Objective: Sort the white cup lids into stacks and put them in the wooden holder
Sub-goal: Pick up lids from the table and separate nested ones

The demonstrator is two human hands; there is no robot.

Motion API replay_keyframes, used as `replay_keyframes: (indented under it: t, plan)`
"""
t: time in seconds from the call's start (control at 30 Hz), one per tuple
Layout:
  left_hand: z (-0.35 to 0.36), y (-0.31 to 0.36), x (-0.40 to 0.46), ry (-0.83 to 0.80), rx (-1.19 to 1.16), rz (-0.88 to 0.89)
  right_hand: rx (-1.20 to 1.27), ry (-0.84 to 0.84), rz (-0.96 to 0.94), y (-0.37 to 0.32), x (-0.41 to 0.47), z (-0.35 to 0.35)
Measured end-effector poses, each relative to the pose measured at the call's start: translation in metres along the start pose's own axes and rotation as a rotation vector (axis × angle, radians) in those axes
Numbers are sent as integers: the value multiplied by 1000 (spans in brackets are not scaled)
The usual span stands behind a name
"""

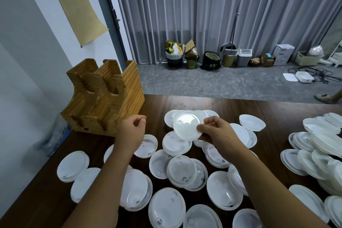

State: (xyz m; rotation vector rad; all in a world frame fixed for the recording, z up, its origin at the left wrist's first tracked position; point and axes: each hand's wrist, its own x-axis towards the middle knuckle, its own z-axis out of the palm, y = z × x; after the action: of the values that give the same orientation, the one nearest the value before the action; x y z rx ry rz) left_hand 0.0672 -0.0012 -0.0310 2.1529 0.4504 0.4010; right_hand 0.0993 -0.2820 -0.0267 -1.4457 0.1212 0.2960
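I'm looking at a dark wooden table, smooth with a soft sheen, across the lower frame. The lids scattered on it are thin white plastic, slightly translucent and glossy. The lid held up at centre catches a bright glare. At left the holder is pale wood with a clear striped grain, matt. Upper left, a sheet of brown paper hangs dull on the wall. Behind, grey cloth curtains fall in soft folds over a matt grey floor.
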Motion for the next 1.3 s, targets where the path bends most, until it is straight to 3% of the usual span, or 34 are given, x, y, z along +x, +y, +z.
replay_keyframes:
  t: [0.17,0.33,0.6,0.8,0.97,1.3]
  plan:
    - [-9,-28,10,-263,532,76,10,-17,7,3,1,7]
    - [-5,-31,13,-400,644,68,2,-21,1,4,2,10]
    - [-30,-3,18,-346,296,-116,-8,23,-13,2,2,3]
    - [-41,33,2,-294,-254,-171,48,18,-17,4,4,6]
    - [9,48,-21,-293,-256,-22,185,-151,8,4,1,13]
    - [25,54,-31,-171,-249,3,232,-258,53,3,-9,11]
